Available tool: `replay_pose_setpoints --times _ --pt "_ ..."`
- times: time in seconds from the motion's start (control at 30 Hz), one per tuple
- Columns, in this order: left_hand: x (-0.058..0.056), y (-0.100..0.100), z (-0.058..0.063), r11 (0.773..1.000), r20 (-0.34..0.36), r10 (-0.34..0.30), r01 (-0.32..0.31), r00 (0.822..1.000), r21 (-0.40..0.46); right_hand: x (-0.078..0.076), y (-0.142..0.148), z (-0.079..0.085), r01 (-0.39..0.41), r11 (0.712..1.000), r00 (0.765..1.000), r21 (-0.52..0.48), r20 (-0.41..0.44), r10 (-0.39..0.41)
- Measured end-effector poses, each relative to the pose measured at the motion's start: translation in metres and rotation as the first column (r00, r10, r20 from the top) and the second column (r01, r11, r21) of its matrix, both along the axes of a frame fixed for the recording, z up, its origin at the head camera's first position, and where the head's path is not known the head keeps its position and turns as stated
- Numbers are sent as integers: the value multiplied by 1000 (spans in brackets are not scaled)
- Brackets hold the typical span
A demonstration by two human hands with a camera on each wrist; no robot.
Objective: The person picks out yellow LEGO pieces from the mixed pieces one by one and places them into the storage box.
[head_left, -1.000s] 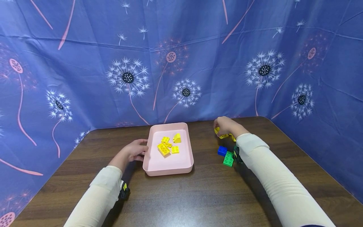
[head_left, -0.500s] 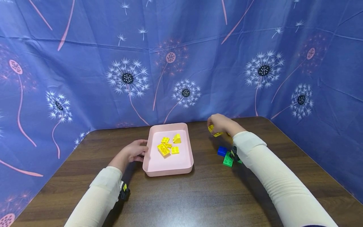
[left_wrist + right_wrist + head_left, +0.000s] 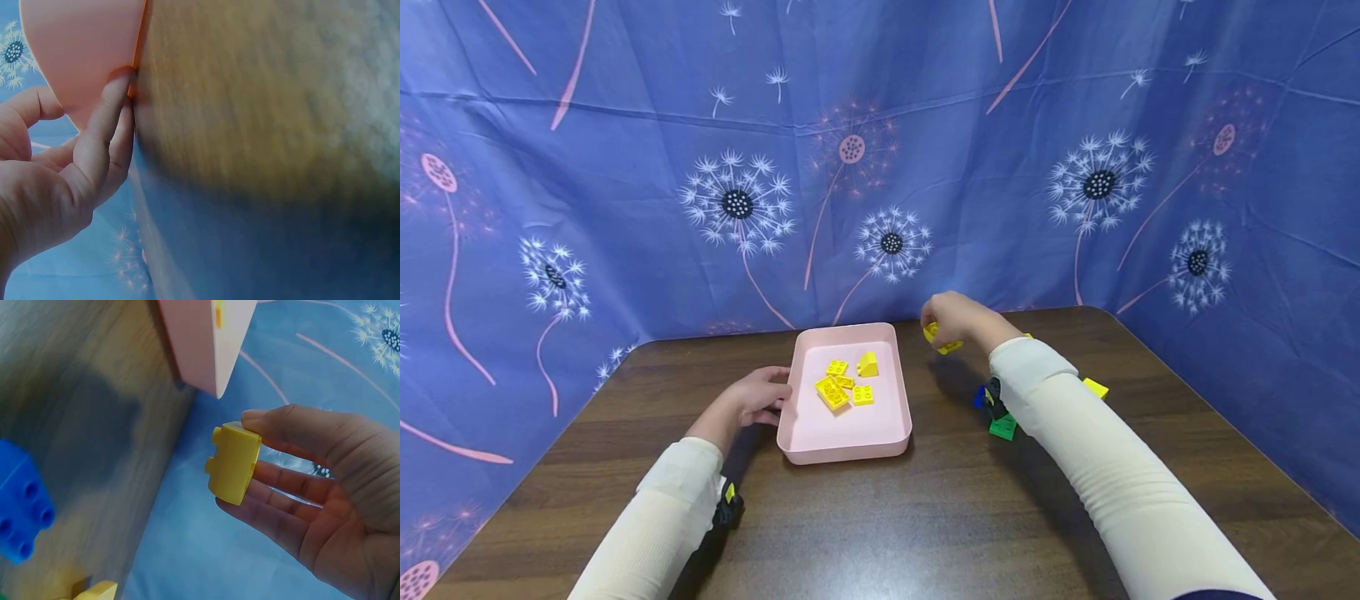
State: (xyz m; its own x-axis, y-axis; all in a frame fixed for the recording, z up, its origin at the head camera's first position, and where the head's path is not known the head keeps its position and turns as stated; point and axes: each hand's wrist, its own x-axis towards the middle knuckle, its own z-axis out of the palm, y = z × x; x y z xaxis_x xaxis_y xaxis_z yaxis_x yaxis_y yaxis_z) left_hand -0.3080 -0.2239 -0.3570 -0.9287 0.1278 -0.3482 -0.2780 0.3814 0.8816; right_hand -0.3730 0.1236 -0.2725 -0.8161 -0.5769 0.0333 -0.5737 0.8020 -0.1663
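In the head view my left hand [image 3: 758, 396] is at the left wall of a shallow pink tray [image 3: 842, 457]. The left wrist view has its bent fingers on the tray's wall [image 3: 81, 50] and bottom edge. Several yellow toy bricks [image 3: 832, 395] lie in the tray, one of them with a slope. Right of the tray, my right hand [image 3: 958, 319] pinches a yellow brick [image 3: 236, 464] between thumb and fingers. This brick has a rounded side, with studs facing left in the right wrist view, and is held above the table.
A blue brick [image 3: 22, 500] and a green brick [image 3: 1002, 427] lie on the wooden table [image 3: 865, 525], partly hidden by my right arm. Another yellow brick [image 3: 1096, 387] shows beyond the sleeve. A blue dandelion-print cloth [image 3: 970, 200] hangs behind the table.
My right hand has moved left towards the tray, carrying the yellow brick. A yellow brick on the right has come into view past the sleeve. My left hand and the tray stay put.
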Motion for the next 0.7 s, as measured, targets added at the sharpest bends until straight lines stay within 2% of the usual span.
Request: replay_pose_setpoints --times 0.23,0.7 --pt "0 0 0 1000 15 14 -13 1000 -18 2 -24 6 5 1000 1000 1 17 -5" --pt "-2 -1 1 1000 0 -4 4 1000 -4 6 -54 17 4 1000 1000 18 27 -4"
